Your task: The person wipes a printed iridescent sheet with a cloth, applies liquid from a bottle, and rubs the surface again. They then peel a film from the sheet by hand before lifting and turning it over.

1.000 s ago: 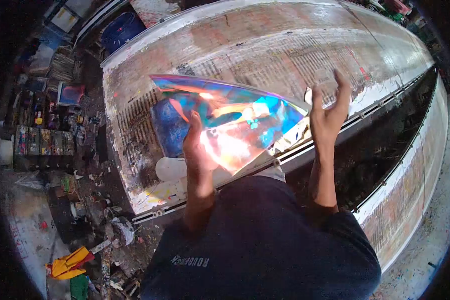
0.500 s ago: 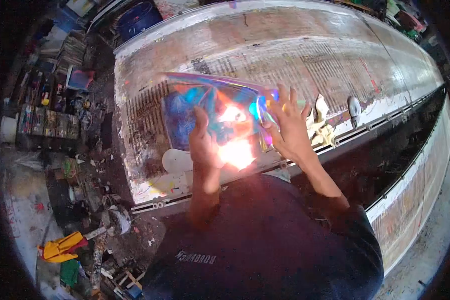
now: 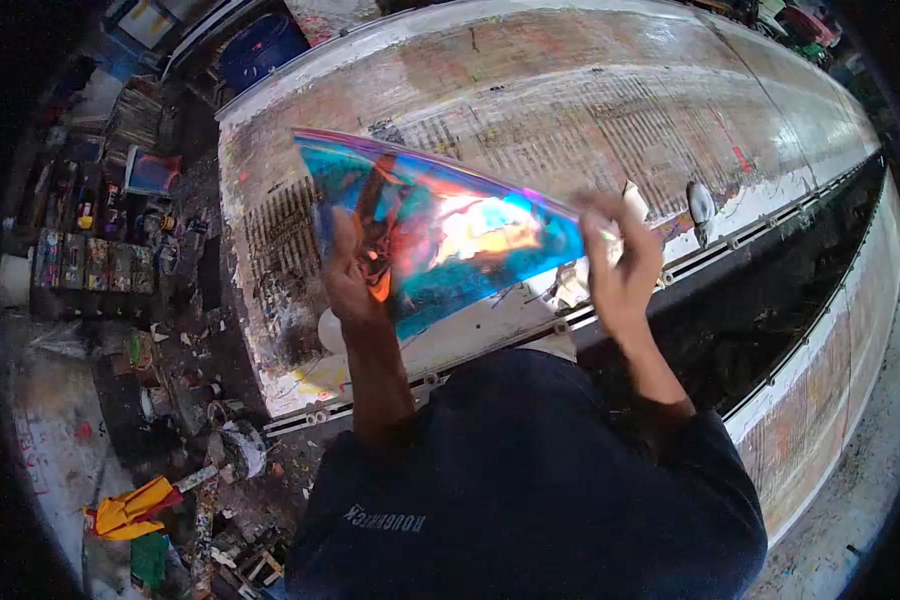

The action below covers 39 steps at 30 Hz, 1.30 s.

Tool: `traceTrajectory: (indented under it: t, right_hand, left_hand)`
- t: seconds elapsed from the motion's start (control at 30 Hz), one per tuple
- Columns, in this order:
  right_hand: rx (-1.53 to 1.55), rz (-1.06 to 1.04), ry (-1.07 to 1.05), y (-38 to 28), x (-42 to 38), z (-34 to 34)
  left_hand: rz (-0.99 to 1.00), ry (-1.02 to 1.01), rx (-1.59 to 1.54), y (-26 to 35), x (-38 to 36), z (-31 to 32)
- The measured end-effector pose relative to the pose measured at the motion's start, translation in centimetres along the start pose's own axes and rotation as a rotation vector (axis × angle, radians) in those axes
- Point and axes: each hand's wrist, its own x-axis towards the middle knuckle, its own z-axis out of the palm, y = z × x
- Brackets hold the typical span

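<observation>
A shiny iridescent film sheet, blue, teal and orange with bright reflections, is held up over the table between my two hands. My left hand is closed at the sheet's left edge, thumb up. At the sheet's right corner, my right hand pinches the film with bent fingers. Below the left hand, a white round piece shows only in part. Crumpled cream material lies beside the right hand, partly covered by it.
The long paint-stained table has a metal rail along its near edge. A small grey-white object sits near that rail. Beyond the table's left end stands a blue barrel. Yellow cloth lies among clutter at lower left.
The sheet has been spread wider and tilted, its glare now weaker. My left hand has moved left and up; my right hand has moved right and closed on the film's corner.
</observation>
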Motion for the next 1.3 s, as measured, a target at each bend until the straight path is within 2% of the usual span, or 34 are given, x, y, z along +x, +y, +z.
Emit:
traceTrajectory:
  t: [0.03,0.1,0.13,0.17,0.2,0.23,0.27,0.3,0.33,0.37,0.4,0.43,0.47,0.57,0.63,0.7,0.73,0.77,0.83,0.9,0.93,0.97,1.03,1.1,1.13,1.17,1.23,1.27,1.3]
  right_hand:
    - [-0.131,-0.046,0.101,1.6,1.2,-0.2]
    - [-0.213,0.01,0.132,4.1,1.7,-0.4]
    - [-0.082,0.273,-0.051,4.6,1.8,-0.5]
    - [0.055,0.536,-0.237,4.7,1.7,-0.6]
    - [0.26,0.78,-0.229,4.6,1.1,-0.6]
    - [0.261,0.784,-0.225,4.8,0.9,-0.7]
    - [0.462,0.859,-0.336,5.3,0.8,-0.8]
    - [0.664,0.928,-0.453,5.6,0.9,-0.8]
    - [0.869,0.876,-0.275,3.6,0.5,0.3]
    - [0.871,0.876,-0.282,3.0,-0.1,1.2]
    - [0.896,0.777,-0.125,2.6,-0.7,2.0]
    - [0.917,0.673,0.032,2.3,-1.1,2.7]
    - [0.915,0.656,0.119,2.0,-1.6,3.4]
    - [0.84,0.564,0.202,0.9,-3.3,5.3]
    - [0.768,0.504,0.231,0.8,-4.1,6.4]
    - [0.607,0.307,0.209,1.7,-4.7,7.0]
    - [0.611,0.311,0.198,1.5,-5.0,7.0]
    - [0.541,0.259,0.171,1.2,-5.1,6.9]
    - [0.475,0.201,0.15,-0.2,-4.6,6.3]
    - [0.804,0.308,0.223,-2.0,-3.7,5.0]
    - [0.829,0.313,0.217,-1.4,-3.3,4.4]
    - [0.723,0.289,0.19,0.3,-2.9,3.6]
    - [0.848,0.37,0.244,1.5,-2.0,1.8]
    - [0.749,0.497,0.26,3.6,-0.8,0.2]
    - [0.556,0.509,0.284,3.9,0.0,-0.2]
    - [0.293,0.369,0.293,5.0,0.4,-0.4]
    - [0.009,0.275,0.2,5.2,1.3,-1.4]
    - [0.012,0.273,0.197,4.7,1.7,-1.6]
    - [0.149,0.301,0.093,4.1,2.1,-1.8]
  left_hand:
    - [-0.07,-0.126,-0.065,0.1,0.9,-2.0]
    - [-0.204,-0.381,-0.196,0.0,2.6,-4.3]
    - [-0.07,-0.365,-0.257,0.3,1.9,-1.1]
    - [-0.072,-0.37,-0.256,0.2,2.4,-1.8]
    - [0.001,-0.203,-0.026,0.0,3.0,-3.5]
    - [0.075,-0.035,0.204,-0.2,3.4,-4.3]
    - [-0.241,-0.588,-0.393,1.3,2.9,-1.4]
    - [-0.237,-0.585,-0.393,1.6,3.0,-1.1]
    - [-0.265,-0.738,-0.522,1.9,3.2,-1.0]
    - [-0.293,-0.894,-0.648,2.1,3.4,-0.9]
    - [-0.112,-0.99,-0.727,0.7,3.5,-0.4]
    - [-0.108,-0.994,-0.724,-0.2,3.1,0.6]
    - [-0.025,-0.975,-0.725,-1.2,2.2,1.6]
    - [0.215,-0.897,-0.736,-4.1,-1.2,3.9]
    - [-0.029,-0.222,-0.195,-6.4,-3.4,3.4]
    - [0.245,-0.288,0.022,-7.0,-3.8,4.3]
    - [0.178,-0.118,0.144,-7.4,-3.8,4.1]
    - [0.187,-0.041,0.139,-7.8,-2.8,3.3]
    - [0.193,-0.096,0.093,-7.0,-2.0,3.3]
    - [0.228,-0.104,0.123,-6.2,-1.7,3.6]
    - [0.262,-0.112,0.154,-5.8,-1.7,3.7]
    - [0.263,-0.108,0.155,-5.2,-1.7,3.9]
    - [0.253,-0.102,0.297,-4.3,-1.7,4.2]
    - [0.307,-0.047,0.346,-4.4,-0.9,3.4]
    - [0.27,-0.126,0.43,-3.7,-0.6,3.6]
    - [0.233,-0.205,0.514,-3.0,-0.2,3.5]
    - [0.202,-0.203,0.592,-2.1,0.8,3.3]
    - [0.26,-0.254,0.708,-1.0,0.8,4.2]
    - [0.317,-0.307,0.825,-0.3,0.8,4.8]
